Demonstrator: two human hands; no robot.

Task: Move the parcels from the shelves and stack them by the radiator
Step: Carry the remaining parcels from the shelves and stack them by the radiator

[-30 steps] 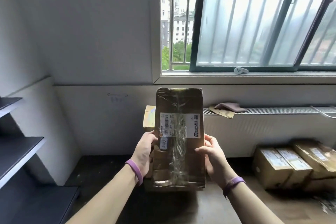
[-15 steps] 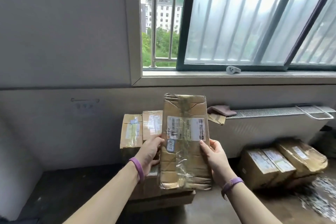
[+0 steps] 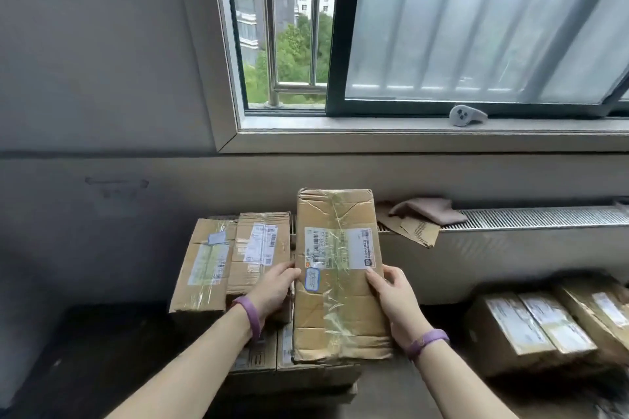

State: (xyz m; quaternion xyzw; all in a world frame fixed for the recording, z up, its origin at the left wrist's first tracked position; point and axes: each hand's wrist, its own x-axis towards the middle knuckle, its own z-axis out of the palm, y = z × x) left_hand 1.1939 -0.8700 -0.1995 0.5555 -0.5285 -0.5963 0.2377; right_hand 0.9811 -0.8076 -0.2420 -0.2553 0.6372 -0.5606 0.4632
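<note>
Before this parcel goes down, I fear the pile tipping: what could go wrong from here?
The held parcel, wrapped in glossy tape, is gripped only at its side edges by the left hand and right hand; it could slip. The two upright parcels beside it stand on end close to the left hand; a nudge might topple them.
</note>
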